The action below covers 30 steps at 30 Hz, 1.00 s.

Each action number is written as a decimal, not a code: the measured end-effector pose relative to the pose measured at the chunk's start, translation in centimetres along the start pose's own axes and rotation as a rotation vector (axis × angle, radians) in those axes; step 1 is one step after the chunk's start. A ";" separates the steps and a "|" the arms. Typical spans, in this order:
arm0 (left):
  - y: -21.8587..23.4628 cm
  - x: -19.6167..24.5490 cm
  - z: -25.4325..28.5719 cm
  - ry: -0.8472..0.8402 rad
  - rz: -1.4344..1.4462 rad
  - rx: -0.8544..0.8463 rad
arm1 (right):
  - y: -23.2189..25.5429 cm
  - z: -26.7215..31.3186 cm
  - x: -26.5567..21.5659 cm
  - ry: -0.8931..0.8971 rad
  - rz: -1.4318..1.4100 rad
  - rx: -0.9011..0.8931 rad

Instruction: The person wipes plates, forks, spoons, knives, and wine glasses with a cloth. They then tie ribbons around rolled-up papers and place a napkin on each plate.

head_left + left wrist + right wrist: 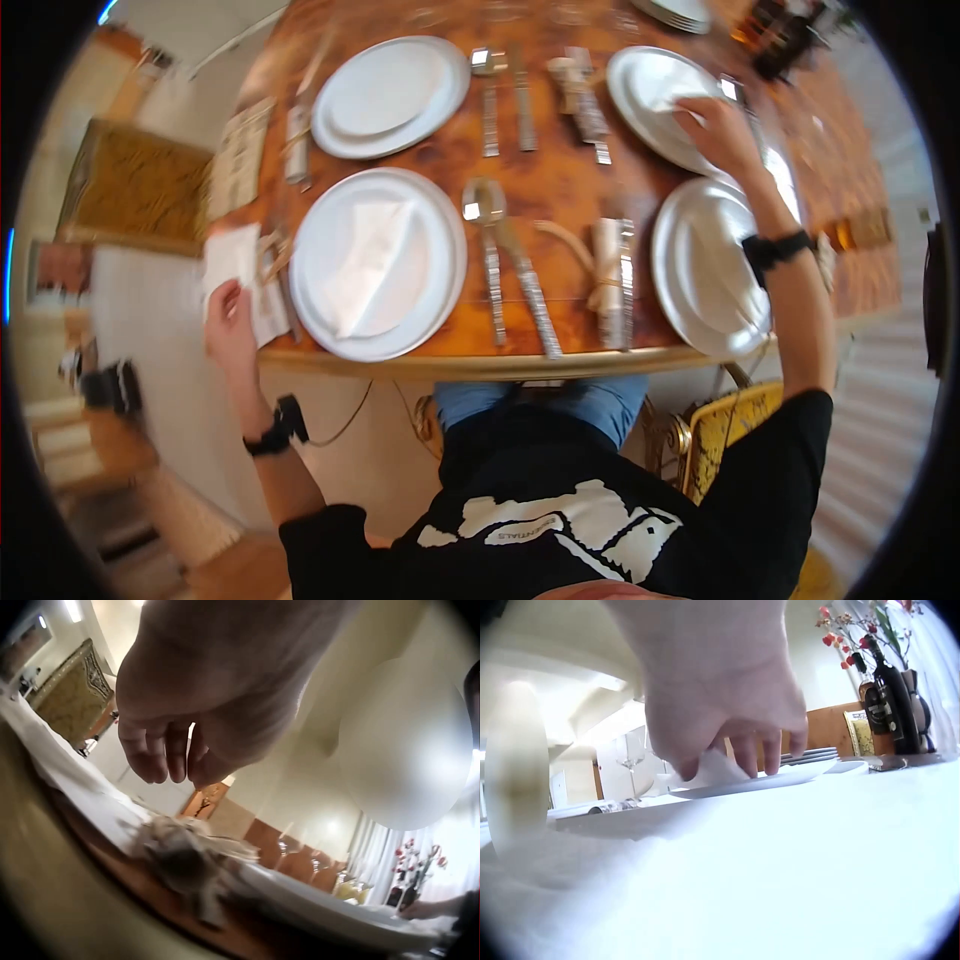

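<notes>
My right hand (720, 135) reaches over the far right plate (640, 110). Between its thumb and fingers it pinches a white napkin (721, 766), low over the plate's surface. By the table's left edge my left hand (232, 325) hovers at a stack of white napkins (232, 262); its fingers (176, 754) hang loosely curled with nothing between them. A folded napkin (372, 265) lies across the near left plate (300, 290), and another (725, 265) lies on the near right plate (668, 285). The far left plate (390, 90) bears a smaller plate.
Spoons (485, 205) and knives (530, 290) lie between the plates. Tied cutlery rolls (608, 275) rest nearby. Stacked plates (680, 12) and dark bottles (894, 705) stand at the back right. Stemmed glasses (287, 846) show beyond. A yellow chair (735, 420) stands at the near edge.
</notes>
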<state>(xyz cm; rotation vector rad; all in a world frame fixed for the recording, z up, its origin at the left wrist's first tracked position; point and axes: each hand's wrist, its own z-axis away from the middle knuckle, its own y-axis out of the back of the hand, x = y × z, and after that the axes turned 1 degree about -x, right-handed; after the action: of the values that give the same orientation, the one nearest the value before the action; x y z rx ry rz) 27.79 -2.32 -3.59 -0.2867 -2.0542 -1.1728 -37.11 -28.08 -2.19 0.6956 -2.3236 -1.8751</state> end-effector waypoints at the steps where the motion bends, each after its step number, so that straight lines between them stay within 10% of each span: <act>1: 0.8 -2.5 -0.6 -0.065 -0.073 -0.003 | 0.3 0.3 -1.0 -0.063 -0.027 -0.047; 18: 2.6 -2.9 -4.5 0.143 -0.695 -0.295 | 12.7 18.5 -1.2 -0.109 -0.209 0.053; 23: 3.1 -6.4 -4.6 -0.224 -0.645 -0.236 | 12.1 23.5 -3.4 -0.279 -0.419 0.222; 26: 3.4 -0.2 -5.4 -0.093 -0.767 -0.165 | 10.9 26.8 -3.6 -0.374 -0.568 0.352; 30: 1.8 7.5 -8.4 -0.249 -0.240 0.152 | 9.5 30.8 -3.6 -0.471 -0.692 0.415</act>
<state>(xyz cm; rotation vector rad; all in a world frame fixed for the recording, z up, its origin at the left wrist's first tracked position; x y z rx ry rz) 27.60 -9.35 5.42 -0.1187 -2.4362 -1.1596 -47.01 2.70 -0.10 1.3833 -3.1230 -1.9571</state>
